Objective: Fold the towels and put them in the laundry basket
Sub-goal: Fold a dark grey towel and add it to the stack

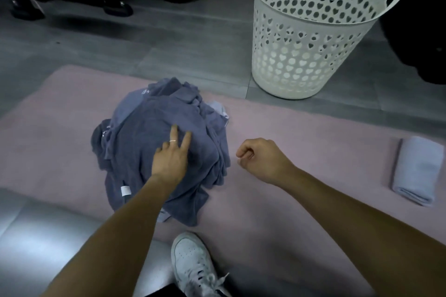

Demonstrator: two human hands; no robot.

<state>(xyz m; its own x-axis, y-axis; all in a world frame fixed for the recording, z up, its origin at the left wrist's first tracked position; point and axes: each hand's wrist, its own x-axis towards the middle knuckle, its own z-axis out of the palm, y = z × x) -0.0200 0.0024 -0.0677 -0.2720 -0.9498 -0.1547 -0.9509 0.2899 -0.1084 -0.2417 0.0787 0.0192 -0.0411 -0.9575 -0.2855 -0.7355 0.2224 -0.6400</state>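
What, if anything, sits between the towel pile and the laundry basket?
Nothing visible. Between the pile of blue-grey towels and the white laundry basket lie only bare pink mat and grey floor. The left hand already rests on the pile; the folded towel lies off to the right.

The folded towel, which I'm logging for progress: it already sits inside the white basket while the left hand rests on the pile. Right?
Not quite. The head view shows the folded towel lying on the pink mat, not inside the white basket. The left hand does rest on the pile.
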